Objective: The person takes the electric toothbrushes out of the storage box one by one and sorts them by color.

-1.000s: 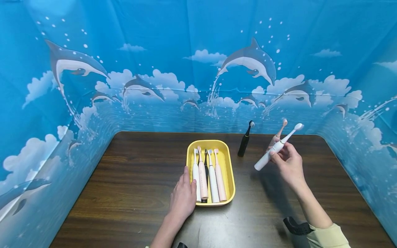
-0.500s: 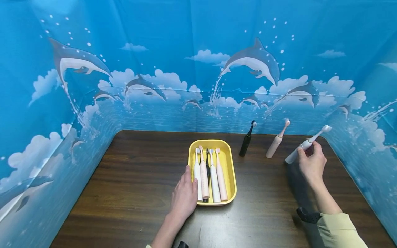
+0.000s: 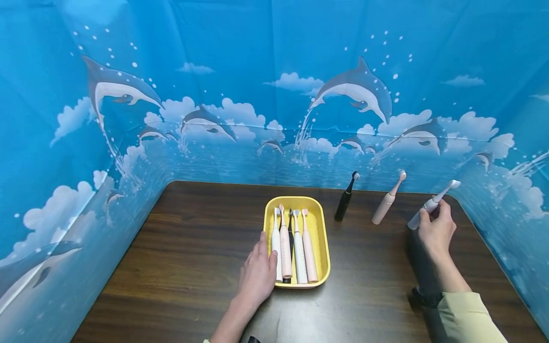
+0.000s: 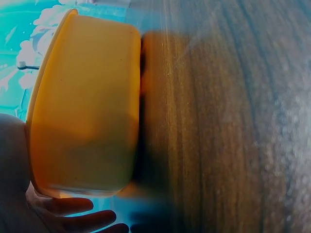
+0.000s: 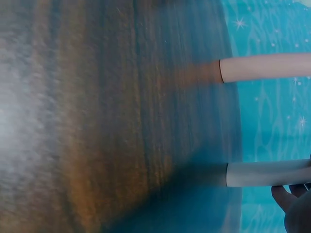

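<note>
Evidently, the right hand (image 3: 438, 233), at the right of the frame, is pinching a white electric toothbrush (image 3: 430, 205) between thumb and fingers around the middle of its handle. Its brush head is pointing up, and in the right wrist view its flat base is meeting the tabletop (image 3: 193, 228); the grip is probably keeping that narrow base from tipping.

Just beside it, toward the upper right of the frame, a pink electric toothbrush (image 3: 383, 208) and then a black electric toothbrush (image 3: 343, 206) are standing unsupported on their bases. These three are forming a spaced row, presumably so that none is knocking its neighbour.

Below the centre of the frame, a yellow tray (image 3: 324, 238) is holding more toothbrushes: a left white one (image 3: 276, 247), a pink one (image 3: 285, 252), a partly hidden black one (image 3: 290, 240), another white one (image 3: 300, 255) and a rightmost pink one (image 3: 310, 257). They are lying lengthwise, heads toward the top of the frame, likely because the long shape is suiting them that way. The left hand (image 3: 256, 274) is grasping the tray's left side, thumb at the rim and fingers outside, seemingly steadying it.
</note>
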`<state>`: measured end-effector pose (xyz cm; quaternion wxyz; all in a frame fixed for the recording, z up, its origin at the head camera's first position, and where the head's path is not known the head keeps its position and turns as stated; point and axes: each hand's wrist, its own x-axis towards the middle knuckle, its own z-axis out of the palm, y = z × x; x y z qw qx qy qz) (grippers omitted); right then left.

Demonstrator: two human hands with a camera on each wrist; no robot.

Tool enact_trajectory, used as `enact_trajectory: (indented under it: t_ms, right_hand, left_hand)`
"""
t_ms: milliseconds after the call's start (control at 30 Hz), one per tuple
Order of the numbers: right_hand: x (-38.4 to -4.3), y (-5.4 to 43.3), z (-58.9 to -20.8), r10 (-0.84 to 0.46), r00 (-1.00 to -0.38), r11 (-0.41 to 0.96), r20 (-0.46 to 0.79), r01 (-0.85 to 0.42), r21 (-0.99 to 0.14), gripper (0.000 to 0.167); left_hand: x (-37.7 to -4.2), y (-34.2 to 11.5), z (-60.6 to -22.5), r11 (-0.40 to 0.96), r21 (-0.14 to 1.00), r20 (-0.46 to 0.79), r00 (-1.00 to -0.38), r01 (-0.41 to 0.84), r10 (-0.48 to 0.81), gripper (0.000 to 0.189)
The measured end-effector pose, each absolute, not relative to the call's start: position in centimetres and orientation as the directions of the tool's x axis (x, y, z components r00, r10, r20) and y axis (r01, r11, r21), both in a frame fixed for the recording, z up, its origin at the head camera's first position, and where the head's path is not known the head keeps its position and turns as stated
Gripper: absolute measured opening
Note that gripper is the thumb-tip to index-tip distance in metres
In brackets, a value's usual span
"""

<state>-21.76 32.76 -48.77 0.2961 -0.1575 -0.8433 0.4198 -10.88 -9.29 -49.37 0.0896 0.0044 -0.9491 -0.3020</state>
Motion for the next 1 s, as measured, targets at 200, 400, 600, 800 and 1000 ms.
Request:
enact_trajectory:
  t_ms: [200, 400, 600, 800, 1000]
  right_hand:
    - [-21.8, 33.1, -48.6, 0.509, -0.796, 0.594, 0.327, 0.049, -0.803, 0.049]
    - [-21.7, 32.7, -48.3, 0.565, -0.767, 0.537, 0.302, 0.064, -0.841, 0.060]
    - [-20.8, 31.3, -47.6, 0.683, -0.611, 0.461, 0.399, -0.062, -0.885, 0.061]
    - [-19.6, 27.8, -46.1, 0.704, -0.493, 0.435, 0.511, -0.270, -0.859, 0.047]
    - [-17.5, 21.2, -42.2, 0.624, -0.571, 0.360, 0.534, -0.397, -0.845, 0.040]
  left_hand:
    - [-10.8, -9.3, -49.3, 0.820, 0.570, 0.171, -0.984, 0.052, -0.057, 0.058]
    - [-10.8, -9.4, -49.5, 0.816, 0.576, 0.170, -0.984, 0.050, -0.059, 0.058]
    - [-10.8, -9.3, -49.8, 0.808, 0.586, 0.187, -0.981, 0.070, -0.051, 0.058]
    - [-10.8, -9.3, -49.9, 0.808, 0.585, 0.203, -0.978, 0.079, -0.052, 0.057]
    - [-10.9, -9.4, -49.7, 0.816, 0.574, 0.202, -0.978, 0.073, -0.054, 0.058]
